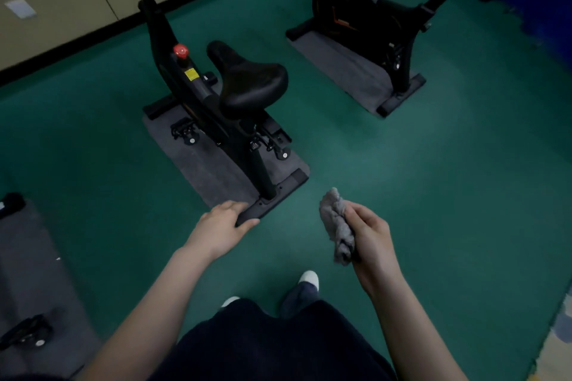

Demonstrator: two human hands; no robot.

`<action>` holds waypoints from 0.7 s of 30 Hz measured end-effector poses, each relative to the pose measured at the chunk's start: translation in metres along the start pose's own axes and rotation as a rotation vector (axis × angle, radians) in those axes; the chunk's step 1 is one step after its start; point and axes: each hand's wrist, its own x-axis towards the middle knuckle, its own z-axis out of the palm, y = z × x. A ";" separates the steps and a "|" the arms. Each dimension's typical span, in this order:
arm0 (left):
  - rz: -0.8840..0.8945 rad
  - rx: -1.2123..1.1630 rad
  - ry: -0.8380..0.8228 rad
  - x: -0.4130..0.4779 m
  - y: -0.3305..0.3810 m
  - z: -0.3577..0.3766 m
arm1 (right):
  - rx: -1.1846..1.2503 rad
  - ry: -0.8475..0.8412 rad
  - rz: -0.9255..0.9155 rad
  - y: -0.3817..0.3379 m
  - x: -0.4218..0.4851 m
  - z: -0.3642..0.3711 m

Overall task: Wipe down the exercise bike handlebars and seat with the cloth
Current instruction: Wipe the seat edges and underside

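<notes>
The cloth [337,226], grey and bunched into a roll, is held in the air at the 5 o'clock position from the seat [247,77], well apart from it. Its long axis runs roughly from 12 to 6 o'clock, with the free end uppermost. It is clamped by the right hand [371,238], whose fingers are curled round the lower half.

The seat is touched by nothing. Its long axis lies from 11 to 5 o'clock, with the narrow nose directed to 11 o'clock and the broad rear towards the person. The handlebars are not shown; only their post leaves the frame at 12 o'clock.

No contact between cloth and exercise bike [192,83] is shown, so both surfaces are judged to remain to be wiped. Whether either has been wiped cannot be told.

The left hand [219,226] is held flat with the fingers straight and close together, empty, over the rear stabiliser bar [272,198]; contact cannot be confirmed. A second bike [371,9] stands at 2 o'clock.
</notes>
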 end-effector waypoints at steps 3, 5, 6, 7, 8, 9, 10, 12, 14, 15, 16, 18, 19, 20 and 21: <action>-0.025 -0.039 0.053 0.016 0.032 0.000 | -0.072 -0.059 -0.035 -0.024 0.030 -0.021; -0.046 -0.062 0.075 0.024 0.046 0.000 | -0.101 -0.093 -0.051 -0.037 0.049 -0.030; -0.059 -0.069 0.079 0.027 0.051 -0.001 | -0.115 -0.111 -0.057 -0.042 0.057 -0.033; -0.073 -0.072 0.079 0.030 0.055 -0.001 | -0.124 -0.128 -0.062 -0.047 0.065 -0.034; -0.088 -0.075 0.079 0.032 0.058 -0.002 | -0.126 -0.144 -0.066 -0.052 0.073 -0.035; -0.104 -0.077 0.081 0.035 0.060 -0.004 | -0.124 -0.157 -0.070 -0.057 0.082 -0.034; -0.121 -0.080 0.087 0.039 0.062 -0.006 | -0.121 -0.168 -0.071 -0.062 0.090 -0.034; -0.154 -0.084 0.107 0.049 0.063 -0.011 | -0.117 -0.189 -0.061 -0.070 0.106 -0.028; -0.184 -0.099 0.121 0.061 0.063 -0.016 | -0.125 -0.213 -0.051 -0.078 0.121 -0.021; -0.194 -0.106 0.123 0.068 0.062 -0.018 | -0.132 -0.225 -0.046 -0.082 0.130 -0.018; -0.204 -0.112 0.123 0.076 0.061 -0.021 | -0.143 -0.235 -0.042 -0.085 0.138 -0.014; -0.218 -0.129 0.129 0.096 0.058 -0.028 | -0.166 -0.247 -0.037 -0.092 0.156 -0.006; -0.227 -0.141 0.134 0.107 0.056 -0.031 | -0.174 -0.244 -0.033 -0.096 0.166 -0.001; -0.239 -0.154 0.138 0.118 0.053 -0.035 | -0.182 -0.239 -0.026 -0.099 0.176 0.003; -0.254 -0.169 0.142 0.127 0.050 -0.040 | -0.190 -0.239 -0.017 -0.103 0.185 0.009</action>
